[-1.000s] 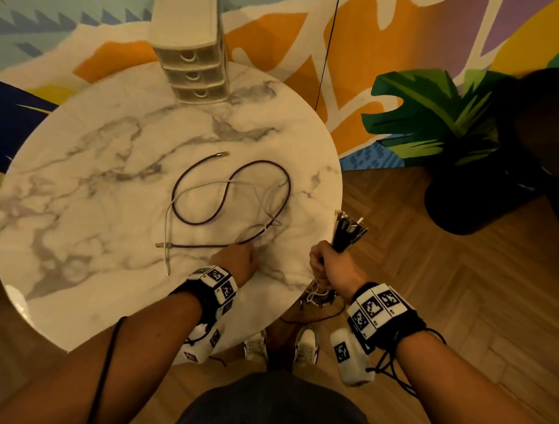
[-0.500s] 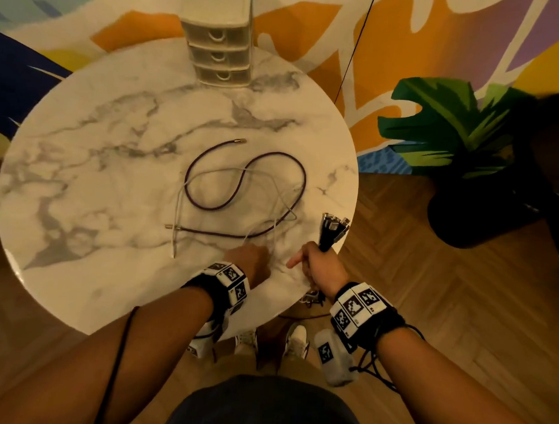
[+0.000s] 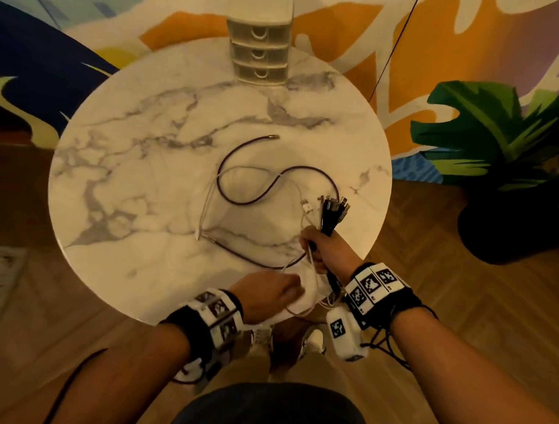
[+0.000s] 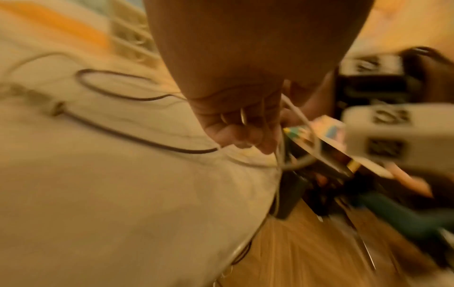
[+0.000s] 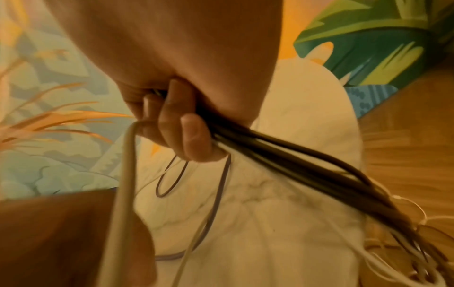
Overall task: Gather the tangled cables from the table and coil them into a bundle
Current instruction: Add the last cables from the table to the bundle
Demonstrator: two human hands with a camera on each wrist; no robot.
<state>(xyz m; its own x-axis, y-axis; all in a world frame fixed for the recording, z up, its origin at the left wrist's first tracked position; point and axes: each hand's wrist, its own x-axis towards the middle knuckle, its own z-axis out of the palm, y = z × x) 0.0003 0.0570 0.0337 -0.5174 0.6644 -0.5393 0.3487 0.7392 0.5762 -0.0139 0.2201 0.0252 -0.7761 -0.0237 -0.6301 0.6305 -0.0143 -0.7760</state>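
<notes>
A purple cable (image 3: 240, 201) lies in an S-curve on the round marble table (image 3: 140, 181), crossed by a thin white cable (image 3: 209, 196). My right hand (image 3: 321, 248) grips a bundle of dark cables (image 3: 333, 213) upright, their plugs fanned above the fist, with a white plug (image 3: 307, 208) beside them. In the right wrist view the dark strands (image 5: 294, 170) trail down from the curled fingers (image 5: 194, 139). My left hand (image 3: 269, 294) at the near table edge pinches white cable strands (image 4: 294, 114) that run to the right hand.
A small cream drawer unit (image 3: 260, 49) stands at the table's far edge. A potted green plant (image 3: 502, 146) stands on the wooden floor to the right. Loose cable loops (image 3: 303, 308) hang off the near edge above my shoes.
My right hand has carried the bundle inward over the table, plugs now above the purple cable. My left hand has pulled back to the near edge and taken hold of white strands.
</notes>
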